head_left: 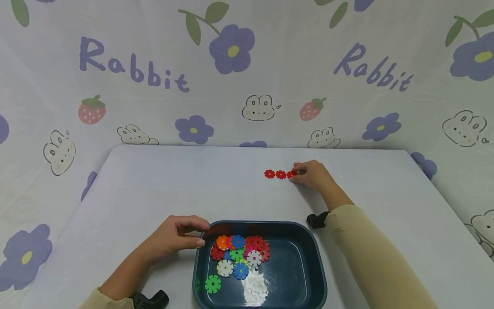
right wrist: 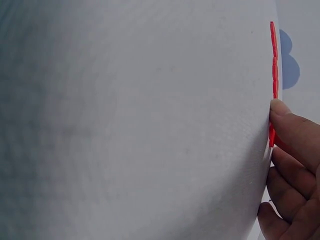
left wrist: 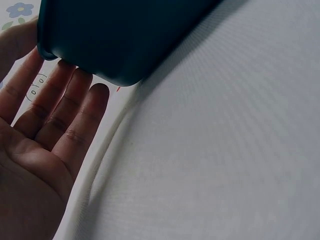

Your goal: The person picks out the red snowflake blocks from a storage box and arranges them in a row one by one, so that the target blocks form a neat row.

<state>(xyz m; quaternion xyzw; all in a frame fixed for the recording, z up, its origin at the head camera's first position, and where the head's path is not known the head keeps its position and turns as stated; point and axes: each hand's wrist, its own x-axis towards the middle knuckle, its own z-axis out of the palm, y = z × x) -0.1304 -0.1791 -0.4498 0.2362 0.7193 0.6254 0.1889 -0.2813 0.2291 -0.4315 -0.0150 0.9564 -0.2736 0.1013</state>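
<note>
Three red notched plastic discs lie in a row on the white table, near its far side. My right hand pinches the rightmost red disc by its edge, and the fingers partly hide it. To its left are the middle red disc and the left red disc; the right wrist view shows the row edge-on, flat on the cloth. With fingers fairly straight, my left hand touches the left rim of a dark blue-green tray. In the left wrist view its fingers extend toward the tray's outer wall.
Inside the tray, mostly at its left, lies a pile of notched discs in several colours, including a green disc and a white disc. Black wrist devices sit at both cuffs. A printed cloth backdrop rises behind the table.
</note>
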